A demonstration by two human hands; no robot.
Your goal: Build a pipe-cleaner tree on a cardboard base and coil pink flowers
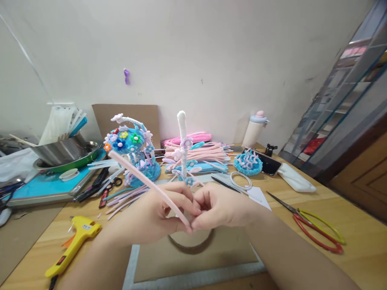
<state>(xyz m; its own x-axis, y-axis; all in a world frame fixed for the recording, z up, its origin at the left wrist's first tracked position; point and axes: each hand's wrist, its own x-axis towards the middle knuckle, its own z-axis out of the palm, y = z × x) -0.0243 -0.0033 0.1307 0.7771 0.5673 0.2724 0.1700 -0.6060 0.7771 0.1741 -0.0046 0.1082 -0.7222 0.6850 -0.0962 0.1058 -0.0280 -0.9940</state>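
Observation:
A pale pink pipe cleaner (142, 179) slants up to the left from my pinched fingers. My left hand (169, 207) grips it near its lower end. My right hand (222, 207) is closed too, its fingertips meeting the left ones at that same end; the tip itself is hidden. Below the hands, a round brown cardboard ring (192, 249) lies on a cardboard sheet (223, 262). Just behind them rises a white fuzzy stem (182, 127) carrying lilac and blue flowers (186, 142); its base is hidden by my hands.
A yellow glue gun (74, 243) lies left, red-and-yellow-handled scissors (317, 229) right. Behind are a flowered blue decoration (130, 141), pink pipe cleaner bundles (199, 153), a blue fuzzy basket (248, 163), a phone (272, 166), a bottle (254, 131) and a metal bowl (60, 150).

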